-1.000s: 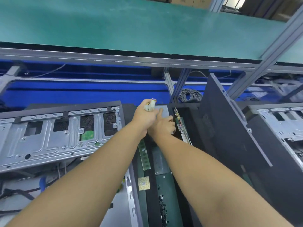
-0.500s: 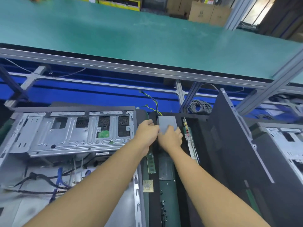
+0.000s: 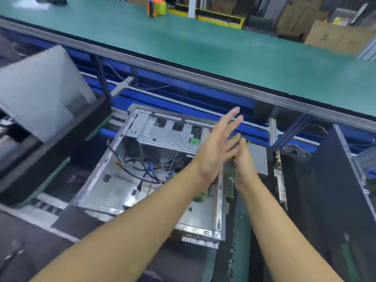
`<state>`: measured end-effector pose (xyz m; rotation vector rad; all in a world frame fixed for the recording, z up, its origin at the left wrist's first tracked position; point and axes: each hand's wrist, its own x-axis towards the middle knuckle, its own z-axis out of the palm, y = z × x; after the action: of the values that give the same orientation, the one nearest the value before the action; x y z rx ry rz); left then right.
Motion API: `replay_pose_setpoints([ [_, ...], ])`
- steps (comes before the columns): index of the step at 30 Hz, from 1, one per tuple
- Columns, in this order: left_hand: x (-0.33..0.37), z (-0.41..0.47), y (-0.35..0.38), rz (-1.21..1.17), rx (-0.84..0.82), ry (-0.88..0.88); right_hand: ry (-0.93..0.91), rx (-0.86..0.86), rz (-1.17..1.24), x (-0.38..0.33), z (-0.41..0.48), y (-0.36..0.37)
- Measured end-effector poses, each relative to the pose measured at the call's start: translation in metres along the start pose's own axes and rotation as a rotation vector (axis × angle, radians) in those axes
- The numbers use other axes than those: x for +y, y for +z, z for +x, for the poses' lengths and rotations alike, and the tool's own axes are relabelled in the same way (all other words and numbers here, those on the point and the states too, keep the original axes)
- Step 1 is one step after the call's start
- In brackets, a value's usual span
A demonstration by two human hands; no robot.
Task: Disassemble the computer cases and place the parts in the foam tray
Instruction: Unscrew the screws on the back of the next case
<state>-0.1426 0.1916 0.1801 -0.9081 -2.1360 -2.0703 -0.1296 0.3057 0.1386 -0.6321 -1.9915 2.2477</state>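
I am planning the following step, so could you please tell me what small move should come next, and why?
Probably lower the left hand into the open silver metal computer case and grasp the black and blue cables. It hovers above the case's right wall with straight fingers, empty, and the cables lie inside. The right hand, over the black foam tray, is too blurred to judge.

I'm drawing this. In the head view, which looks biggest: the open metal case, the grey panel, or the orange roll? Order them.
1. open metal case
2. grey panel
3. orange roll, though it sits far back, so its real size is unsure.
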Motion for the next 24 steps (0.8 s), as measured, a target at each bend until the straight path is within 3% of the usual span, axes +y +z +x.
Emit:
replay_pose_setpoints([
  [2, -0.008, -0.016, -0.015, 0.369, -0.324, 0.261, 0.111, -0.139, 0.45, -0.015, -0.016, 0.008],
  [3, -0.024, -0.017, -0.035, 0.687, -0.368, 0.233, 0.115, -0.189, 0.565, -0.023, -0.025, 0.014],
  [4, -0.042, -0.021, -0.054, 0.928, -0.347, 0.093, 0.082, -0.238, 0.592, -0.031, -0.036, 0.019],
  [5, -0.049, -0.028, -0.073, 1.024, -0.296, -0.196, 0.005, -0.262, 0.547, -0.037, -0.045, 0.025],
  [6, -0.057, -0.033, -0.095, 1.063, -0.251, -0.389, -0.087, -0.278, 0.439, -0.039, -0.052, 0.03],
  [7, -0.062, -0.038, -0.11, 1.073, -0.219, -0.419, -0.141, -0.284, 0.287, -0.037, -0.055, 0.036],
  [10, -0.065, -0.06, -0.144, 0.912, -0.25, -0.348, 0.059, -0.264, -0.437, -0.019, -0.055, 0.062],
  [12, -0.061, -0.074, -0.163, 0.879, -0.247, -0.36, 0.152, -0.368, -1.0, 0.004, -0.043, 0.076],
  [15, -0.063, -0.099, -0.19, 0.922, -0.278, -0.404, 0.194, -0.45, -1.53, 0.047, -0.024, 0.095],
  [19, -0.074, -0.135, -0.21, 1.001, -0.425, -0.354, 0.264, -0.468, -1.892, 0.099, -0.006, 0.1],
  [22, -0.074, -0.143, -0.214, 0.937, -0.391, -0.276, 0.188, -0.375, -1.893, 0.11, -0.002, 0.095],
  [24, -0.072, -0.142, -0.213, 0.866, -0.362, -0.225, 0.237, -0.423, -1.885, 0.105, -0.003, 0.094],
])
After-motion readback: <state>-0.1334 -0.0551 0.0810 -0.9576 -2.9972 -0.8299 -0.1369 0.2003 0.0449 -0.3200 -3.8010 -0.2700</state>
